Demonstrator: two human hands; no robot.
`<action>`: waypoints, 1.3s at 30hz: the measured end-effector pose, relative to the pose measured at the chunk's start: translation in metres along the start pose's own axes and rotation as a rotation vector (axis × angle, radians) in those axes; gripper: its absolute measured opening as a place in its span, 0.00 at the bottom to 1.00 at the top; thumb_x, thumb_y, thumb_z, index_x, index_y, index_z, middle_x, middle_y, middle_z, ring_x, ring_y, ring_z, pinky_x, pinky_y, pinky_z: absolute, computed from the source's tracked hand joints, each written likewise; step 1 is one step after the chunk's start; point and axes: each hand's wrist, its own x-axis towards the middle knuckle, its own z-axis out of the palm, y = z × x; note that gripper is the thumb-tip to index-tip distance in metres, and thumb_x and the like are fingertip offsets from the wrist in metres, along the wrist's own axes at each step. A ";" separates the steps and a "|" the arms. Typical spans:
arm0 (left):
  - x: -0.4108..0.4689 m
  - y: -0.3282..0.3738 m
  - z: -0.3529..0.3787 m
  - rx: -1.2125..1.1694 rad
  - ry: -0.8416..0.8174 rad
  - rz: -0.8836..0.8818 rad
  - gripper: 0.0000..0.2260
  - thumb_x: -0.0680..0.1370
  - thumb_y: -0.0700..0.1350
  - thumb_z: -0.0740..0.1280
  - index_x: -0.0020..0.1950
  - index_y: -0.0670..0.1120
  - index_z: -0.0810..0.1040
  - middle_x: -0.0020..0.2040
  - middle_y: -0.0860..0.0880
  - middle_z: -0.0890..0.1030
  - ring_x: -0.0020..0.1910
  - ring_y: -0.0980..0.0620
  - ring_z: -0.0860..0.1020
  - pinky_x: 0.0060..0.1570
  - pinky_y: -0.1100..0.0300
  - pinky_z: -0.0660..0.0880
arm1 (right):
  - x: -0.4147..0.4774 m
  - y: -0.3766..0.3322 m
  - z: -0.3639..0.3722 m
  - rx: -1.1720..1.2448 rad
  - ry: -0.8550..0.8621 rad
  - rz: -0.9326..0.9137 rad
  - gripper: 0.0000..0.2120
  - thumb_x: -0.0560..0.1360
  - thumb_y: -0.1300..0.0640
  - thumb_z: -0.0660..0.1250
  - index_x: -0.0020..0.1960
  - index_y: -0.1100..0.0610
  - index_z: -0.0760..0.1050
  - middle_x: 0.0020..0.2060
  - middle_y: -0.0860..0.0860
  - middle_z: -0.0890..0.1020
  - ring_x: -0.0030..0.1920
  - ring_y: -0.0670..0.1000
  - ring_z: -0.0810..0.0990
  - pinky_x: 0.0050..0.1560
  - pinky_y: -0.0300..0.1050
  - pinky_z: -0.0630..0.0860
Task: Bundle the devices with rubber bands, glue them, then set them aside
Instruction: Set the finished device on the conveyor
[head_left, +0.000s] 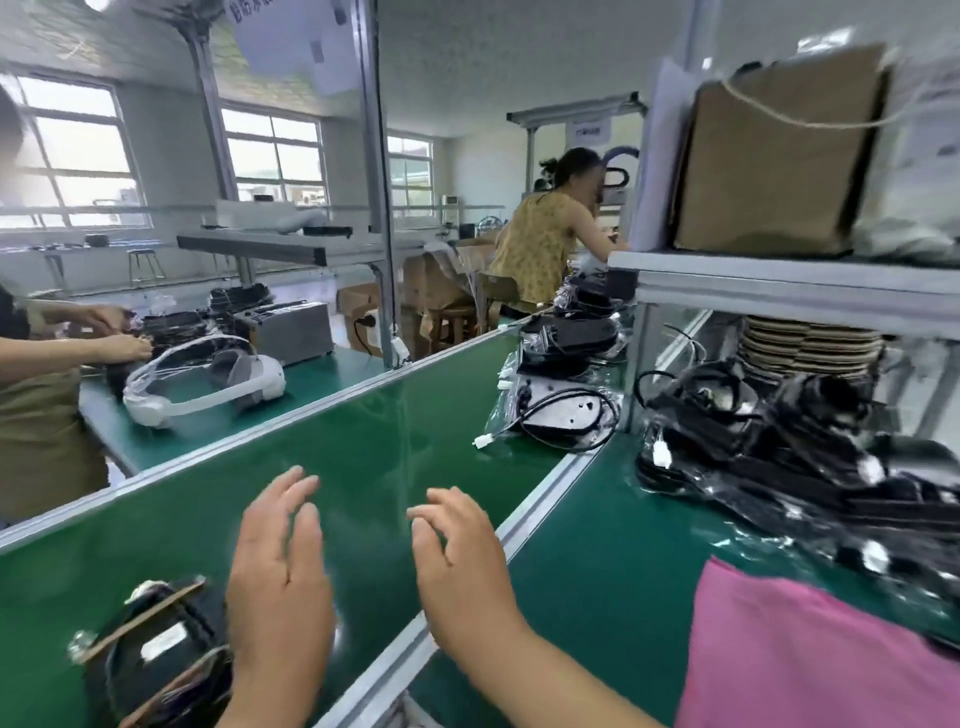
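My left hand (280, 577) and my right hand (457, 566) hover side by side over the green conveyor belt (363, 457), fingers relaxed and holding nothing. A black device bundle wrapped with tan rubber bands (150, 649) lies on the belt just left of my left hand. A heap of bagged black devices with cables and white connectors (779, 452) sits on the bench to my right. More bagged black devices (561, 410) lie at the belt's far right edge.
An aluminium rail (545, 499) separates the belt from the right bench. A metal shelf (779, 280) with a brown bag stands above the heap. Pink fabric (810, 654) covers the near right. A white headset (208, 384) lies by a person's hands at left. Another person sits beyond.
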 end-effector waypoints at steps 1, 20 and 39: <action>-0.010 0.007 0.022 -0.059 -0.090 -0.031 0.13 0.83 0.38 0.61 0.56 0.55 0.79 0.63 0.56 0.77 0.60 0.70 0.71 0.63 0.69 0.62 | -0.004 0.008 -0.017 0.002 0.025 0.036 0.15 0.82 0.56 0.56 0.63 0.53 0.78 0.69 0.44 0.72 0.71 0.41 0.63 0.67 0.25 0.52; -0.067 0.201 0.362 -0.111 -0.924 0.109 0.20 0.81 0.51 0.61 0.69 0.41 0.72 0.64 0.37 0.76 0.56 0.40 0.77 0.56 0.49 0.72 | -0.025 0.136 -0.322 0.015 0.798 0.403 0.16 0.77 0.62 0.62 0.63 0.52 0.73 0.62 0.51 0.75 0.56 0.49 0.76 0.53 0.42 0.70; -0.058 0.210 0.473 0.212 -1.083 -0.231 0.39 0.70 0.62 0.74 0.70 0.36 0.70 0.67 0.40 0.75 0.66 0.40 0.74 0.65 0.49 0.73 | 0.000 0.193 -0.354 -0.221 0.310 0.570 0.30 0.77 0.58 0.64 0.76 0.57 0.59 0.74 0.54 0.65 0.71 0.55 0.67 0.68 0.51 0.71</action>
